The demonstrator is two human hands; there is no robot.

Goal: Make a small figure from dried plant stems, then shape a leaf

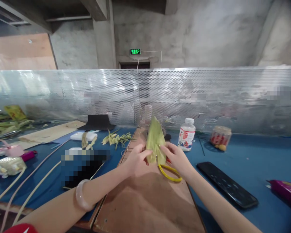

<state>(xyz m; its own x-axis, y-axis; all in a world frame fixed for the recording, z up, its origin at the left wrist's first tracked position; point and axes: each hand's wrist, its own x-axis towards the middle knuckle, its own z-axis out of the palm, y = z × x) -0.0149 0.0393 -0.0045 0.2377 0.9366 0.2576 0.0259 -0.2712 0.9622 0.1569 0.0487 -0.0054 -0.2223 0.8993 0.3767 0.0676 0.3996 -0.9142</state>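
Upright between my hands stands a pale green leaf that looks like a corn husk (pixel 155 137), wide at the bottom and pointed at the top. Its lower left part is pinched by my left hand (pixel 137 158), thumb laid across the front. My right hand (pixel 176 158) grips the lower right edge with thumb and fingers. Beside the right wrist, a yellow loop (pixel 168 176) like a scissors handle rests on the brown wooden board (pixel 145 200); the rest of it is hidden. A little red shows behind my right fingers.
Right of the board are a white-capped bottle (pixel 186 136), a clear jar (pixel 220 137), a black phone (pixel 228 184) and a purple object (pixel 286 192). Leftward lie husk scraps (pixel 117 138), a dark, partly blurred device (pixel 84 170) and cables (pixel 36 166). A perforated metal screen (pixel 99 90) stands behind.
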